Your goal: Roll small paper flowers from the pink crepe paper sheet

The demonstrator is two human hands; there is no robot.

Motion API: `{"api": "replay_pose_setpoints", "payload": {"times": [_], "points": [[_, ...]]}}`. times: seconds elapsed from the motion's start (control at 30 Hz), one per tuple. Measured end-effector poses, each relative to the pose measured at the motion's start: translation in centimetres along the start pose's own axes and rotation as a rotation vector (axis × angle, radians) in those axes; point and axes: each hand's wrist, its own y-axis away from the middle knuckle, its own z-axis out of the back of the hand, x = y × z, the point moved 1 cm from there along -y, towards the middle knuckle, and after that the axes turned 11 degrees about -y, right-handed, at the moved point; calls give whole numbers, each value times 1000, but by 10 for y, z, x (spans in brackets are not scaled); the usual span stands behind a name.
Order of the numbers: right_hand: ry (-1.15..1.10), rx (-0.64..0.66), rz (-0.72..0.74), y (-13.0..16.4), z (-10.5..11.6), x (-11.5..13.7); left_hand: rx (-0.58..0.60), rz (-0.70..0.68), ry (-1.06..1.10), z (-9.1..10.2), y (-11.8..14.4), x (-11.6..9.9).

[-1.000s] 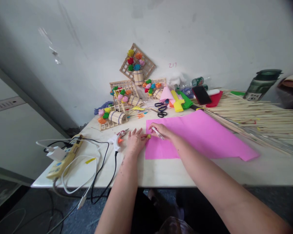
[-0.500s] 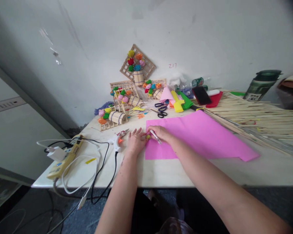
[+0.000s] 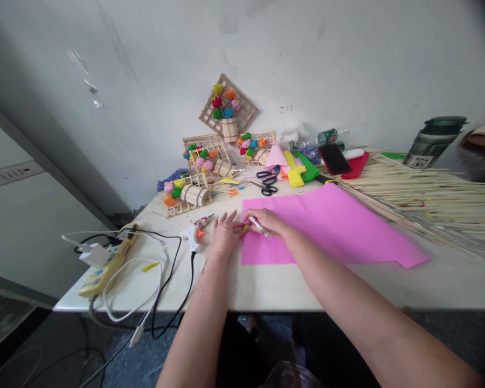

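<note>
A large pink paper sheet (image 3: 331,223) lies flat on the white table (image 3: 267,285). My right hand (image 3: 267,221) grips a white pen (image 3: 260,228) near the sheet's left edge. My left hand (image 3: 225,233) rests beside it, fingers spread, pressing a small yellow-green object (image 3: 246,228) at the paper's edge; what that object is cannot be made out. A white hot glue gun (image 3: 194,230) lies just left of my left hand.
Stick frames with paper flowers (image 3: 210,161) stand at the back by the wall. Black scissors (image 3: 268,182), coloured paper scraps (image 3: 295,170) and a phone (image 3: 333,157) lie behind the sheet. A heap of bamboo sticks (image 3: 428,188) fills the right. A power strip (image 3: 105,261) with cables sits at the left corner.
My right hand has drawn the pen slightly left towards my left hand and the small yellow-green object. The rest is unmoved.
</note>
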Motion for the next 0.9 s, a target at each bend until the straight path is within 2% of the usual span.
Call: {"api": "replay_pose_setpoints", "payload": {"times": [0.4,0.53,0.73,0.9], "points": [[-168,-99,0,3,2,-3,7,-1,55,-3,-2,-2],[-127,-89,37,3,1,-1,5,8,40,-2,-2,-3],[-16,-7,8,-2,-3,-9,14,6,-23,-1,-1,-3],[-153,26,-62,0,-3,-4,-26,-41,-101,1,3,-5]]}}
